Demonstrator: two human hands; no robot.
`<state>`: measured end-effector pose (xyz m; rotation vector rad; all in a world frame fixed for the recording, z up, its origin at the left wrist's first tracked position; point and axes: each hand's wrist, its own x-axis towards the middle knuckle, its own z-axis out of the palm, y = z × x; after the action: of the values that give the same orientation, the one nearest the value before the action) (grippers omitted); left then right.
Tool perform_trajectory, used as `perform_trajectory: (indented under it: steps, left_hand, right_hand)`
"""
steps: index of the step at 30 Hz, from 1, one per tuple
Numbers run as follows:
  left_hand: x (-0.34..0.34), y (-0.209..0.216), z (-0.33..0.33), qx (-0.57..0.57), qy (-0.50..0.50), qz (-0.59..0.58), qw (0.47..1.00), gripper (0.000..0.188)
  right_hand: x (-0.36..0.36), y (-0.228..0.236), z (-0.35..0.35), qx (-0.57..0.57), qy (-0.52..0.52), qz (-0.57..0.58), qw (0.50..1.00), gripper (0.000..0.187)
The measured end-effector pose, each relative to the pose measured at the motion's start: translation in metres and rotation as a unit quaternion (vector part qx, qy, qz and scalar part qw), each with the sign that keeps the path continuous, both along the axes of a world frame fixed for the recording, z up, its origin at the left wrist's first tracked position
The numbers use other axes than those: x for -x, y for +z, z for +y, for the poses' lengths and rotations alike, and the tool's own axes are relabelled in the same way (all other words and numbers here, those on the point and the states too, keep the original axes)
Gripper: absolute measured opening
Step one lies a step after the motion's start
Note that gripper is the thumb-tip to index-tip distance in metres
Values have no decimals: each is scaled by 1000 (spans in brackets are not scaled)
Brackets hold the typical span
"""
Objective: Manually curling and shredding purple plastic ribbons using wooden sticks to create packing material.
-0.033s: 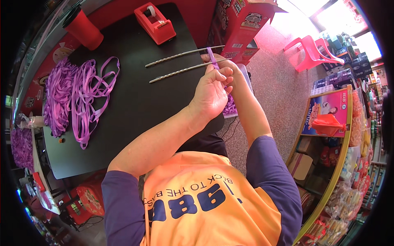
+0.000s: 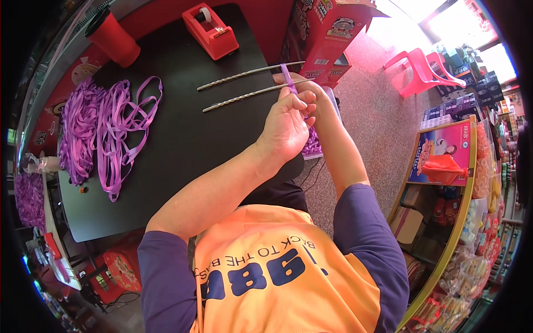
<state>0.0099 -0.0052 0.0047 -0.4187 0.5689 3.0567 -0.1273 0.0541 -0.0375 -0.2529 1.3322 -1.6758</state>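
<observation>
Two thin metal rods [image 2: 239, 100], twisted along their left part, lie side by side in the air over the black table's right edge. A purple ribbon [image 2: 288, 77] crosses both rods near their right ends. My left hand [image 2: 288, 119] is closed, its fingers curled and its fingertips pinching the ribbon just below the lower rod. Behind it, my right hand [image 2: 313, 91] reaches past the lower rod, with fingertips beside the ribbon between the two rods. Its grip is partly hidden by my left hand. More purple ribbon [image 2: 312, 143] lies in a container below my hands.
Bundles of purple ribbon [image 2: 119, 133] lie on the black table [image 2: 183, 161] at the left. A red tape dispenser [image 2: 211, 32] and a red cup [image 2: 114, 39] stand at the back. Red cartons [image 2: 327, 39] are beyond my hands; a pink stool [image 2: 416, 72] stands at the far right.
</observation>
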Motion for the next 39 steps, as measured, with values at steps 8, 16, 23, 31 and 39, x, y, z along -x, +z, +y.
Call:
perform_trajectory:
  steps: [8,16,23,31,39]
  left_hand:
    - [2,2,4,44,3,17,999,56]
    - [4,1,2,27,-8,5,1000,68]
    - [4,1,4,34,-6,-1,999,80]
    - [4,1,2,26,-3,0,1000,73]
    - [3,2,5,16,2,-4,1000,38]
  right_hand:
    - [41,52,36,-204,31,399,894,21]
    - [24,103,-10,-104,275,736,610,19]
    - [29,114,-22,-153,362,701,595,11]
    - [34,105,-7,-99,308,713,622,10]
    - [30,77,27,-65,172,693,697,15]
